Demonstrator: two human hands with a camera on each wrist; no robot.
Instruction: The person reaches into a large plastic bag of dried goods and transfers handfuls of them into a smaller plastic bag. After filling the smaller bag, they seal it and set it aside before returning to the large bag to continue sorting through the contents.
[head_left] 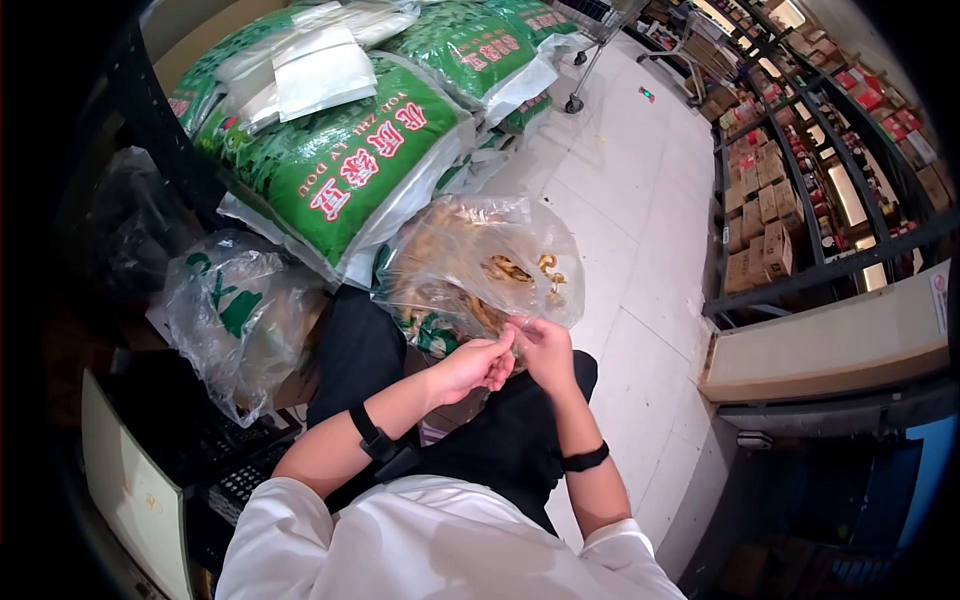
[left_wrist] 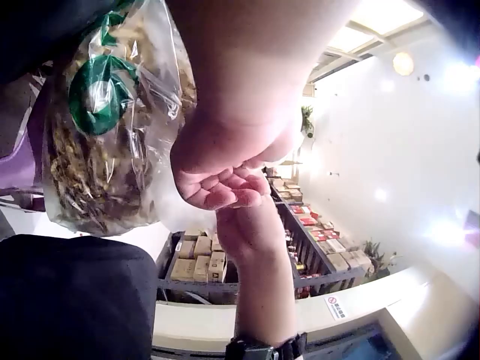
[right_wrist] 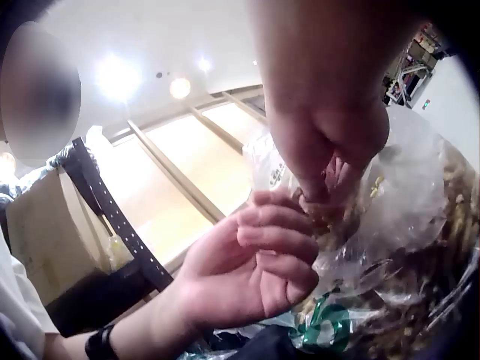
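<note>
A clear plastic bag (head_left: 470, 250) of curled, dried brown pieces (head_left: 508, 268) sits between the person's knees, its top spread wide. Both hands meet over its near edge. The left hand (head_left: 470, 368) comes in from the left, fingers curled and thumb against the fingertips. From the right, the right hand (head_left: 545, 352) pinches with thumb and forefinger at the same spot. Something small and brown shows by the fingertips in the right wrist view, mostly hidden by the hands; I cannot tell its exact kind. Green print (left_wrist: 105, 94) marks the bag's side.
Stacked green-and-white sacks (head_left: 350, 150) rise ahead, with flat clear bags (head_left: 322, 75) on top. Another plastic bag with green print (head_left: 235, 310) stands at the left knee. Tiled floor (head_left: 640, 200) runs along the right towards a trolley (head_left: 590, 60) and shelves of boxes (head_left: 765, 210).
</note>
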